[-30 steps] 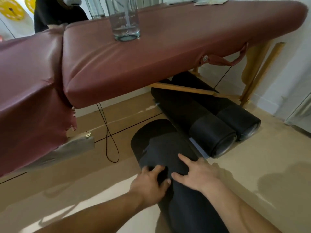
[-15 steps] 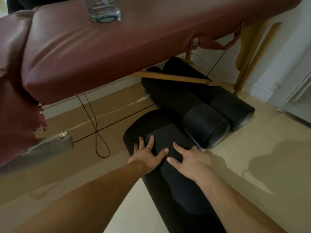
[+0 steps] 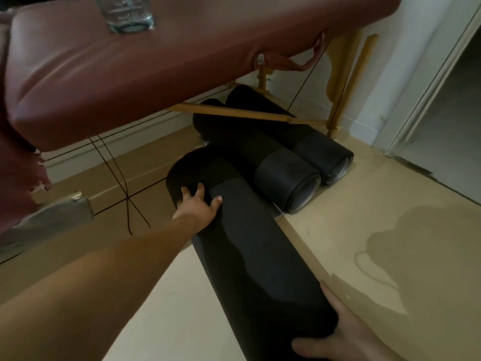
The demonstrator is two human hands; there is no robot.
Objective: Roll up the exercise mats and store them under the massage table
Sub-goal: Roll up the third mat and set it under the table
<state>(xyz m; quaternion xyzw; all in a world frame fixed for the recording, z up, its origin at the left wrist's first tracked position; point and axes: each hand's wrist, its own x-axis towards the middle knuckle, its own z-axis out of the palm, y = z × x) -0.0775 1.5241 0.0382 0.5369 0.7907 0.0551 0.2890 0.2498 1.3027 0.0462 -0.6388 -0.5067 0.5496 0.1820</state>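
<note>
A rolled black exercise mat (image 3: pixel 250 246) lies on the floor, its far end reaching under the maroon massage table (image 3: pixel 145 79). My left hand (image 3: pixel 199 204) rests flat on the roll's far part with fingers spread. My right hand (image 3: pixel 343 332) cups the roll's near end, thumb along its underside edge. Two more rolled black mats (image 3: pixel 283 168) (image 3: pixel 325 147) lie side by side under the table, to the right of this one.
A glass jar (image 3: pixel 127 14) stands on the table top. Wooden table legs and a crossbar (image 3: pixel 234 113) span above the stored rolls. Black cables (image 3: pixel 122 183) trail over the floor on the left. A doorway (image 3: pixel 442 113) opens at right.
My right hand left the middle of the roll and came back to its near end. My left hand slid further along the roll towards the table. The view shifted closer and lower.
</note>
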